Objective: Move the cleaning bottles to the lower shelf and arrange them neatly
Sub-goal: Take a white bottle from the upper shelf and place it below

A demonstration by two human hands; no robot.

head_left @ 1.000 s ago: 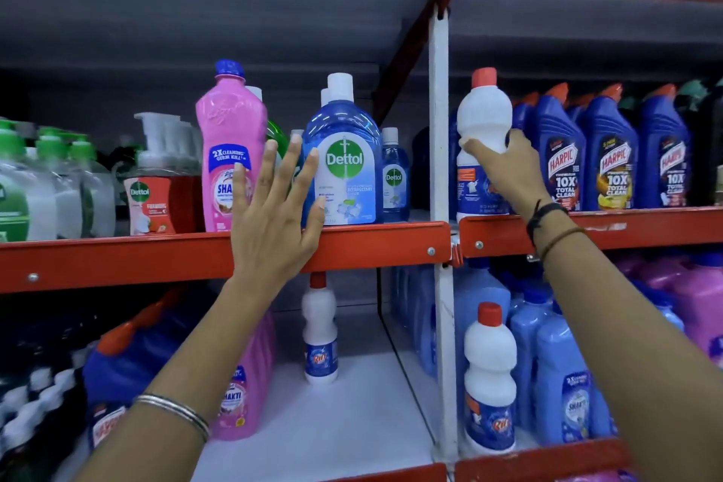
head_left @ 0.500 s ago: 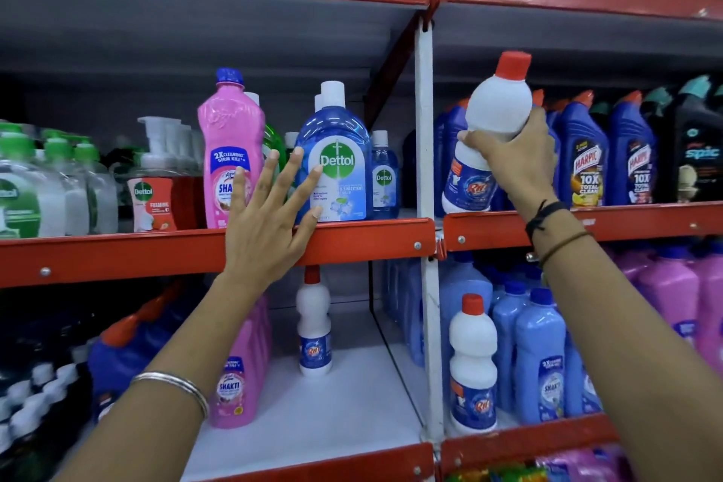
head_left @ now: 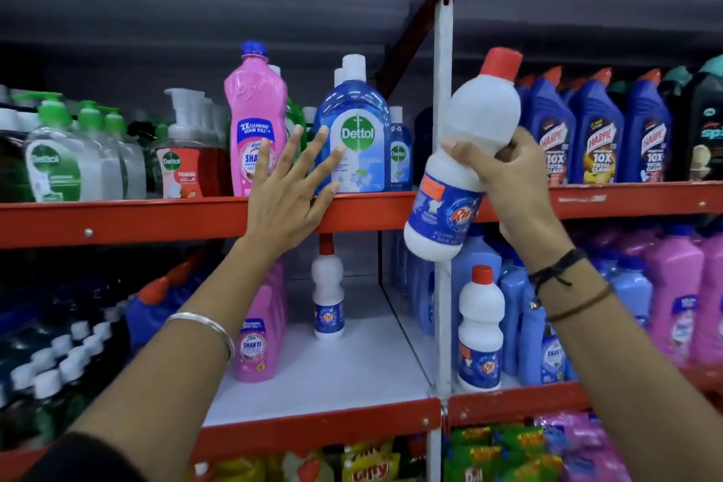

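My right hand (head_left: pixel 504 172) grips a white bottle with a red cap and blue label (head_left: pixel 475 121), held tilted in the air in front of the white upright post, off the upper shelf. My left hand (head_left: pixel 291 184) is open with fingers spread, resting against the red edge of the upper shelf (head_left: pixel 156 219), in front of a pink bottle (head_left: pixel 254 121) and a blue Dettol bottle (head_left: pixel 354 129). On the lower shelf (head_left: pixel 332 364) stand two more white red-capped bottles, one in the left bay (head_left: pixel 328 290) and one in the right bay (head_left: pixel 480 329).
Blue Harpic bottles (head_left: pixel 598 129) line the upper right shelf. Handwash pump bottles (head_left: pixel 70 153) fill the upper left. The lower shelf holds pink bottles (head_left: pixel 260 329), light blue bottles (head_left: pixel 520 317) and dark bottles with white caps (head_left: pixel 58 364). A white post (head_left: pixel 443 129) divides the bays.
My right hand has lifted the white bottle off the upper right shelf and brought it out toward me, tilted. My left hand stays on the shelf edge.
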